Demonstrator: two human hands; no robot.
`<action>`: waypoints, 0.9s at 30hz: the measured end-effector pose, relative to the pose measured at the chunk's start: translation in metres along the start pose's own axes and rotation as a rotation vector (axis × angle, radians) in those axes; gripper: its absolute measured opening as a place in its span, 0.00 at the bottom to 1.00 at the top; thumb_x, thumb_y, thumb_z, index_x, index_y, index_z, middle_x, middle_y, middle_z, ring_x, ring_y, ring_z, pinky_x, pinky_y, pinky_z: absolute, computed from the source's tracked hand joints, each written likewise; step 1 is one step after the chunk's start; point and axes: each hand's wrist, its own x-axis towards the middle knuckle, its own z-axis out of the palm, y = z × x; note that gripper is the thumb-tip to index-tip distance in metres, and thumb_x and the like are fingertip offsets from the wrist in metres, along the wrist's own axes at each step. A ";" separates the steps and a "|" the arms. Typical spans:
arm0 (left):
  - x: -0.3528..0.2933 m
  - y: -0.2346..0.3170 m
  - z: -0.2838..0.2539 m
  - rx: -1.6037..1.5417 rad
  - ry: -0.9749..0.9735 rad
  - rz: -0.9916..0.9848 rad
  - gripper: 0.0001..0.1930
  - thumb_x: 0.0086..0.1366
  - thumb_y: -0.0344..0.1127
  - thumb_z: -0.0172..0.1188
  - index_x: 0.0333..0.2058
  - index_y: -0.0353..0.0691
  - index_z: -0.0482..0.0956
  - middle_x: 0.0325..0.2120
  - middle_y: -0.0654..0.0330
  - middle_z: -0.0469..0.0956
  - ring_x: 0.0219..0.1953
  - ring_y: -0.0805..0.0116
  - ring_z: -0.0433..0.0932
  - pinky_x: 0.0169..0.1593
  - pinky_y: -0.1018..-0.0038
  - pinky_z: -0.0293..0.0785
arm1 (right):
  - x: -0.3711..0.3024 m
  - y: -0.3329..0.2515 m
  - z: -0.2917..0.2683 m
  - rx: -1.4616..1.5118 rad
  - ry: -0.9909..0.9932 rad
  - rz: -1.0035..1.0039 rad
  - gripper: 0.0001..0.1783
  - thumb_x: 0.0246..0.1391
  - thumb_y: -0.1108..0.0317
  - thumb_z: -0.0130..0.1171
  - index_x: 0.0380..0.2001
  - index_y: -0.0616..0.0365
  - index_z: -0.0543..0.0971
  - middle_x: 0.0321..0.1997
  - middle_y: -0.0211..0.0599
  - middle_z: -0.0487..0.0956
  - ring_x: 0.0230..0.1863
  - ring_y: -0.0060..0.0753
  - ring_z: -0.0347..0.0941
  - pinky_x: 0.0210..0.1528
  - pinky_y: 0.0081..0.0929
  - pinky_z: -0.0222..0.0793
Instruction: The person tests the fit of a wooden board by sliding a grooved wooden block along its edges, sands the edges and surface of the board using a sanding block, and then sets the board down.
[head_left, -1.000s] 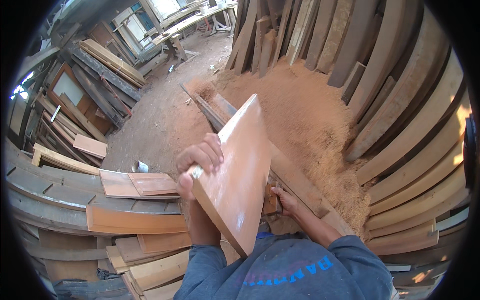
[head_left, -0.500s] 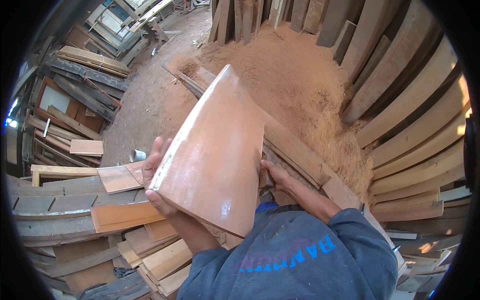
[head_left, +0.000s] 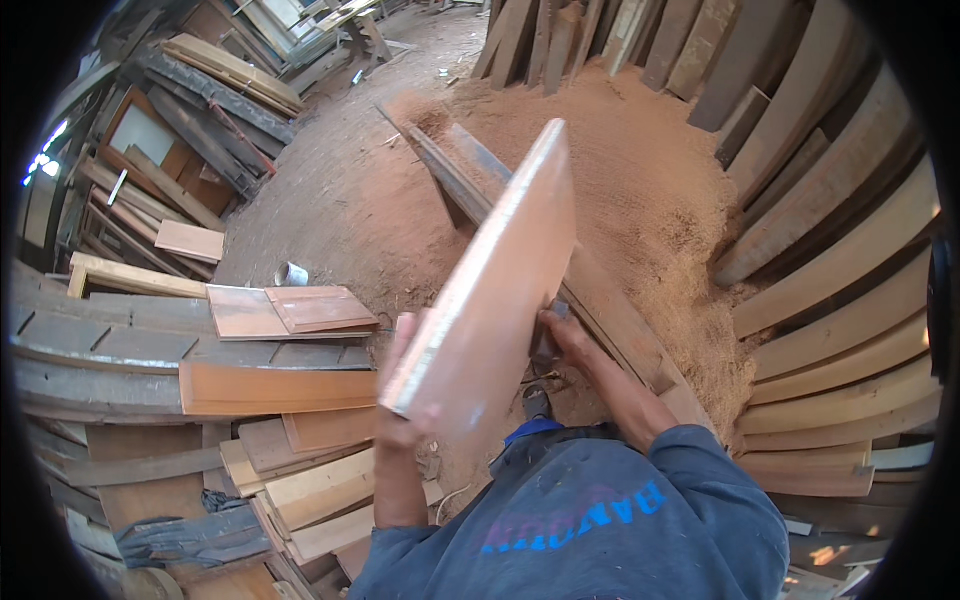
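A reddish-brown wooden board (head_left: 500, 270) with a pale, whitish long edge is held up in front of me, tilted steeply. My left hand (head_left: 405, 425) grips its lower left end, fingers behind the pale edge and the thumb side blurred. My right hand (head_left: 566, 335) is closed close beside the board's right edge. A small dark brown piece shows under its fingers, and I cannot make out what it is. Behind the board runs a long wooden bench (head_left: 610, 310) dusted with sawdust.
A broad heap of sawdust (head_left: 640, 190) covers the floor beyond the bench. Upright planks (head_left: 800, 200) lean along the right side. To my left lie stacked boards (head_left: 275, 390), loose offcuts (head_left: 320, 495) and a white cup (head_left: 291, 274) on the ground.
The board has swung to the right and turned more edge-on, showing less of its broad face. My left hand has moved right with it. My view has shifted slightly too.
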 end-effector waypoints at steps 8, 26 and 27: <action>-0.018 -0.063 0.058 0.231 -0.222 -0.091 0.50 0.52 0.34 0.62 0.71 0.28 0.45 0.66 0.45 0.60 0.69 0.60 0.59 0.69 0.68 0.54 | -0.092 -0.062 -0.027 0.060 -0.092 -0.420 0.35 0.65 0.50 0.54 0.66 0.64 0.61 0.62 0.46 0.70 0.62 0.39 0.68 0.63 0.36 0.64; 0.011 -0.109 0.061 0.481 -0.727 0.277 0.66 0.49 0.36 0.73 0.69 0.31 0.23 0.72 0.40 0.31 0.75 0.49 0.28 0.74 0.59 0.27 | -0.269 -0.061 0.027 -0.613 0.143 -0.790 0.46 0.63 0.55 0.48 0.70 0.75 0.40 0.66 0.73 0.61 0.68 0.62 0.61 0.70 0.42 0.54; 0.013 -0.108 0.063 0.412 -0.728 0.269 0.64 0.51 0.33 0.68 0.69 0.29 0.21 0.72 0.39 0.31 0.75 0.48 0.30 0.74 0.61 0.29 | -0.267 -0.061 0.027 -0.615 0.146 -0.783 0.46 0.63 0.55 0.48 0.70 0.75 0.40 0.66 0.73 0.61 0.68 0.62 0.61 0.70 0.42 0.54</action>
